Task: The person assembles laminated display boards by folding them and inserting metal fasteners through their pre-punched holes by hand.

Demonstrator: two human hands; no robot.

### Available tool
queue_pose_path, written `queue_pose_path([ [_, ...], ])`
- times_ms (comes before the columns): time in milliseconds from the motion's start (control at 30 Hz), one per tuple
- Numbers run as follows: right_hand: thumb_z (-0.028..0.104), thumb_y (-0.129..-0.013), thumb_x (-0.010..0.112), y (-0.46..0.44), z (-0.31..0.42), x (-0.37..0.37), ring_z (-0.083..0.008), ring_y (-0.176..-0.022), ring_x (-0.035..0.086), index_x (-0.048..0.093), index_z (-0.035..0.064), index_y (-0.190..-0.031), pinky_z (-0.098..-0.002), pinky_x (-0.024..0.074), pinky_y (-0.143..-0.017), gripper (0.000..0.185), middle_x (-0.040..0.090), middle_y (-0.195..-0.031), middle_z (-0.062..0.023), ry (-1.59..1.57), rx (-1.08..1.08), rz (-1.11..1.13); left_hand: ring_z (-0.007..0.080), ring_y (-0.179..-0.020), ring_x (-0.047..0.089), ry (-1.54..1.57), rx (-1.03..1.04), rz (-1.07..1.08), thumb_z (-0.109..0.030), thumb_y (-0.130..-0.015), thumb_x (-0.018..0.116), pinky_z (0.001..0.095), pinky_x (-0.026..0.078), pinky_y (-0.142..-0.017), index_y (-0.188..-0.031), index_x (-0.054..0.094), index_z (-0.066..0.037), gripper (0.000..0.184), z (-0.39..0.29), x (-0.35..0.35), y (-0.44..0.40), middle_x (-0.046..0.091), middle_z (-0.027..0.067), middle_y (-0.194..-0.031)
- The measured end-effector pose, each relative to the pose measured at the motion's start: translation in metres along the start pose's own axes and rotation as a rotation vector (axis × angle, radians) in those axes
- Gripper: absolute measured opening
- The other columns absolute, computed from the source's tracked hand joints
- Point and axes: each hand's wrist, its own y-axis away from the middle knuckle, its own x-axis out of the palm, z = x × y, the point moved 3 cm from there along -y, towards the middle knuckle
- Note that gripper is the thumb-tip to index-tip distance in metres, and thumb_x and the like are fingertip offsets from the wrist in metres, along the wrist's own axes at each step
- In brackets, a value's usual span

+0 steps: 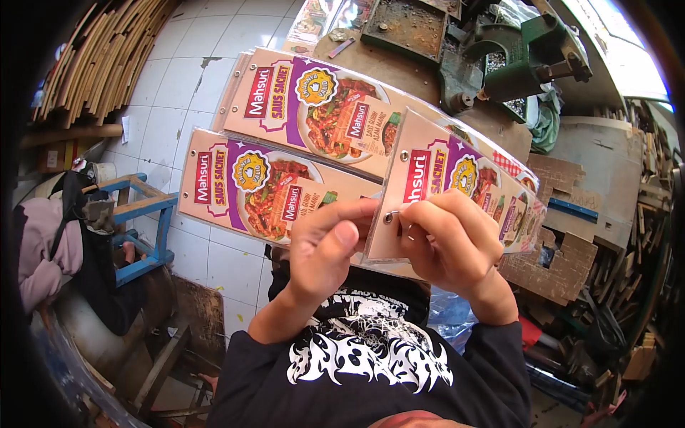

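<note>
Printed Mahsuri cards lie in stacks, one stack (307, 107) at the back and another (242, 189) at the front left, with metal eyelets along their left edges. A further card stack (457, 171) rests at the right, tilted, its near corner between my hands. My left hand (325, 246) holds that stack's left edge, its fingers partly behind the card. Over the lower eyelet, my right hand (449, 239) pinches a thin metal piece (408, 227), which looks like a wire or ring. Its exact shape is too small to tell.
A green press machine (528, 60) stands on the workbench at the upper right, beside a dark metal tray (407, 32). Blue stool frame (150, 214) and cloth lie at left. Wood strips (107, 50) are stacked upper left; cut boards (571, 250) lie at right.
</note>
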Motion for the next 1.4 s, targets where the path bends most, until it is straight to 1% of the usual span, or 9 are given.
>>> queue_pose_path([
  [67, -0.008, -0.070, 0.069, 0.002, -0.003, 0.002, -0.0215, -0.060, 0.061, 0.063, -0.0030, -0.093, -0.0318, 0.0493, -0.051, 0.024, 0.061, -0.078, -0.0102, -0.081, 0.074, -0.023, 0.0171, -0.098, 0.067, 0.237, -0.160, -0.027, -0.012, -0.099, 0.052, 0.0273, 0.054, -0.086, -0.118, 0.058, 0.011, 0.030, 0.007, -0.004, -0.004, 0.067, 0.0174, -0.111],
  [500, -0.010, -0.073, 0.070, 0.000, -0.013, 0.001, -0.0173, -0.061, 0.062, 0.065, -0.0008, -0.092, -0.0264, 0.0481, -0.050, 0.022, 0.063, -0.079, -0.0107, -0.214, 0.203, -0.077, 0.0100, -0.090, 0.065, -0.062, -0.084, -0.031, 0.001, -0.096, 0.054, 0.0240, 0.052, -0.080, -0.109, 0.061, 0.008, 0.016, 0.010, -0.010, -0.013, 0.069, 0.0124, -0.100],
  [600, -0.008, -0.077, 0.069, 0.000, -0.026, -0.001, -0.0202, -0.065, 0.062, 0.062, -0.0006, -0.093, -0.0285, 0.0486, -0.056, 0.019, 0.063, -0.082, -0.0110, -0.264, 0.259, -0.091, 0.0072, -0.086, 0.062, -0.142, -0.068, -0.007, 0.001, -0.097, 0.052, 0.0214, 0.050, -0.079, -0.109, 0.058, 0.007, 0.015, 0.010, -0.011, -0.016, 0.067, 0.0084, -0.096],
  [733, 0.004, -0.093, 0.059, -0.003, -0.052, -0.007, -0.0287, -0.075, 0.061, 0.054, 0.0008, -0.096, -0.0354, 0.0488, -0.069, 0.008, 0.064, -0.087, -0.0117, 0.136, 0.187, -0.183, 0.0062, -0.087, 0.059, -0.164, -0.069, 0.044, 0.002, -0.098, 0.048, 0.0214, 0.048, -0.080, -0.109, 0.056, 0.006, 0.015, 0.009, -0.006, -0.015, 0.064, 0.0062, -0.097],
  [800, 0.011, -0.098, 0.057, 0.001, -0.062, -0.003, -0.0302, -0.072, 0.061, 0.052, 0.0002, -0.099, -0.0356, 0.0484, -0.067, 0.012, 0.063, -0.085, -0.0136, -0.134, 0.500, -0.137, 0.0071, -0.091, 0.057, -0.151, -0.041, 0.144, 0.000, -0.099, 0.045, 0.0230, 0.047, -0.082, -0.112, 0.053, 0.006, 0.017, 0.010, -0.001, -0.017, 0.062, 0.0068, -0.101],
  [1033, 0.011, -0.098, 0.056, -0.001, -0.057, -0.002, -0.0309, -0.068, 0.060, 0.050, 0.0007, -0.098, -0.0387, 0.0472, -0.063, 0.012, 0.061, -0.080, -0.0146, -0.051, 0.466, -0.099, 0.0094, -0.096, 0.059, -0.017, -0.149, 0.233, -0.013, -0.100, 0.048, 0.0256, 0.049, -0.086, -0.120, 0.050, 0.006, 0.028, 0.024, -0.006, -0.018, 0.062, 0.0091, -0.107],
  [1233, 0.010, -0.097, 0.057, -0.003, -0.049, -0.003, -0.0313, -0.067, 0.062, 0.051, 0.0007, -0.098, -0.0386, 0.0475, -0.061, 0.011, 0.061, -0.079, -0.0147, -0.016, 0.371, -0.079, 0.0135, -0.105, 0.062, 0.362, -0.427, -0.086, -0.023, -0.101, 0.055, 0.0288, 0.052, -0.091, -0.132, 0.046, 0.006, 0.044, 0.031, 0.021, -0.009, 0.062, 0.0119, -0.118],
  [1333, 0.012, -0.099, 0.055, -0.006, -0.058, -0.012, -0.0292, -0.066, 0.063, 0.052, 0.0003, -0.099, -0.0366, 0.0486, -0.061, 0.012, 0.062, -0.077, -0.0143, 0.000, 0.459, -0.107, 0.0164, -0.107, 0.063, 0.096, -0.201, 0.041, -0.011, -0.099, 0.057, 0.0297, 0.051, -0.093, -0.129, 0.049, 0.005, 0.036, 0.043, 0.001, -0.008, 0.062, 0.0135, -0.117],
  [1400, 0.013, -0.100, 0.054, -0.006, -0.062, -0.014, -0.0283, -0.066, 0.064, 0.052, -0.0002, -0.100, -0.0351, 0.0492, -0.061, 0.014, 0.063, -0.078, -0.0136, -0.008, 0.493, -0.091, 0.0191, -0.108, 0.062, -0.175, 0.213, -0.039, 0.001, -0.095, 0.058, 0.0307, 0.050, -0.094, -0.123, 0.052, 0.006, 0.029, 0.028, 0.005, 0.001, 0.061, 0.0156, -0.115],
])
